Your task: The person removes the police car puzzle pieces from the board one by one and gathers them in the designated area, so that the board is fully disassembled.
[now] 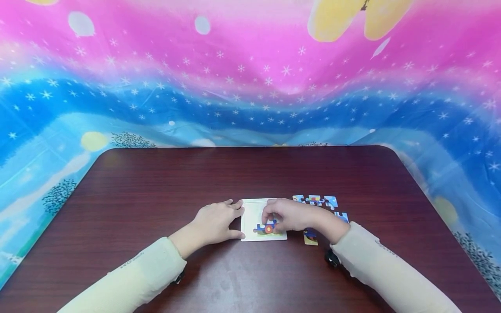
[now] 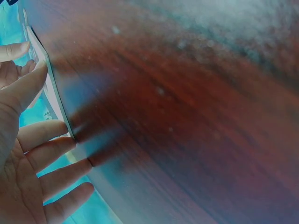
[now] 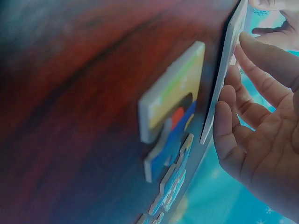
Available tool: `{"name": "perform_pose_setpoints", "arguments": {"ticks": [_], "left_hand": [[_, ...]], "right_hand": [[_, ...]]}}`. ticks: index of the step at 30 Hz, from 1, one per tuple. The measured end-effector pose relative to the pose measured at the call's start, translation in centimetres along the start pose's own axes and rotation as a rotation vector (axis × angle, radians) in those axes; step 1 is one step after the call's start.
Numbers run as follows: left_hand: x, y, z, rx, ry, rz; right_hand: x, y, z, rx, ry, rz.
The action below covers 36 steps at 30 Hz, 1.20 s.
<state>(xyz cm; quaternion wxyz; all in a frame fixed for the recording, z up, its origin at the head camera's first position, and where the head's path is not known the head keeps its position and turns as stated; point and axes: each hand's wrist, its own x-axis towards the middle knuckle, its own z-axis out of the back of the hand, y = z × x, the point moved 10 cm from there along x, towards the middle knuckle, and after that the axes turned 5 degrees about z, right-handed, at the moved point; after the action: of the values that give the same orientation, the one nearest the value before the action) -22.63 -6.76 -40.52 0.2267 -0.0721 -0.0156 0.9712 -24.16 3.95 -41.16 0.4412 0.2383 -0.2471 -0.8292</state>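
In the head view, a white puzzle board (image 1: 252, 213) lies on the table. A puzzle piece with a red and yellow round figure on blue (image 1: 268, 228) sits in its lower part. My left hand (image 1: 217, 221) steadies the board's left edge, thumb and fingertips touching it and fingers fairly straight. Over the board's right side, my right hand (image 1: 293, 215) has curled fingers, with thumb and forefinger pinching at the piece. The left wrist view has the spread left fingers (image 2: 51, 154) along the board's edge. The right wrist view hides the pinched piece behind the thumb (image 3: 268, 58).
Loose puzzle pieces lie right of the board: several in a back row (image 1: 315, 200), one nearer the right forearm (image 1: 342, 217), and a yellow and blue one (image 1: 311, 238) in front. The brown table (image 1: 156, 182) meets a printed cloth (image 1: 250, 78) at the back.
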Motion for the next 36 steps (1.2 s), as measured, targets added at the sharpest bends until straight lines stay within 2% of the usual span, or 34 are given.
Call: {"name": "perform_pose_setpoints", "arguments": {"ticks": [12,20,32,36], "left_hand": [[-0.1,0.1,0.0,-0.008,0.014,0.016],[0.0,0.0,0.1,-0.01,-0.002,0.005],[-0.1,0.0,0.1,-0.015,-0.017,-0.009],[0.0,0.1,-0.1,-0.013,-0.004,0.005]], "right_hand": [[0.0,0.1,-0.3,-0.037,0.002,-0.004],[-0.1,0.4,-0.1,-0.031,-0.008,0.004],[-0.2,0.5,0.6,0.051,-0.062,0.045],[-0.2,0.4,0.7,0.089,-0.065,0.045]]}}
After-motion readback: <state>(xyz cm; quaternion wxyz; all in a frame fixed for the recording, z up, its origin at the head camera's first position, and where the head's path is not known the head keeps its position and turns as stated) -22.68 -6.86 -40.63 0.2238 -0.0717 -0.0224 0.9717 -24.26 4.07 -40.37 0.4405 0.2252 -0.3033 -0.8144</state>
